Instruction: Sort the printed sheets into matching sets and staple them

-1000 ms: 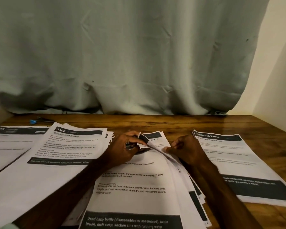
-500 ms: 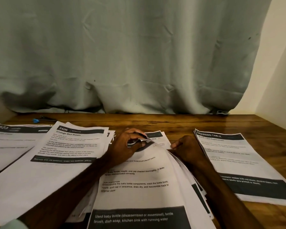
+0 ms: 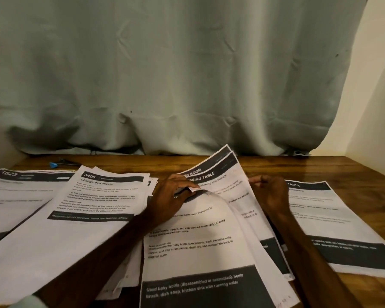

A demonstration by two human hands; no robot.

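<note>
Since half a second ago, two dressing-table sheets [image 3: 226, 172] have swung upright between my hands. My right hand [image 3: 270, 194] pinches their edge; my left hand [image 3: 176, 194] grips the curled top of the baby-bottle sheet [image 3: 198, 247], just in front of them.

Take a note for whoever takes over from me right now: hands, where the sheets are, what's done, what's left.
Left hand pinches the curled-back top corner of the baby bottle sheet on the centre pile. Right hand pinches the edge of the raised sheets, headed Dressing Table.
Started piles: 1623 pile far left, Change Bed Sheets pile, Dressing Table pile right.
Done: partial sorting. No staples visible.
Left: finish the centre pile, then staple; a blue-tipped tool lies back left on the table.
</note>
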